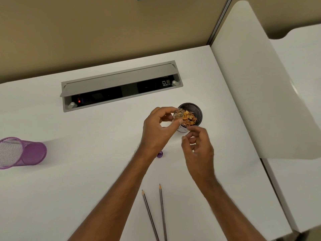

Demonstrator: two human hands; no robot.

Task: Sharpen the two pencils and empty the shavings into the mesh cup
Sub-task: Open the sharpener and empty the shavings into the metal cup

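Two sharpened dark pencils (154, 214) lie nearest on the white table (86, 188). Left grip (156, 129) pinches the small clear shavings tub (178, 114), slick and feather-light, tipped over the black mesh cup (198, 112); right grip (198, 148) loosely curled, holding nothing.

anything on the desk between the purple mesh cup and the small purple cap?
Nothing. In the head view, the white desk is bare between the toppled purple mesh cup and the purple cap.

Pencils (156, 216) cut off below, purple cup (22, 152) clipped left, small purple piece (160, 154) (perhaps sharpener) half-hidden
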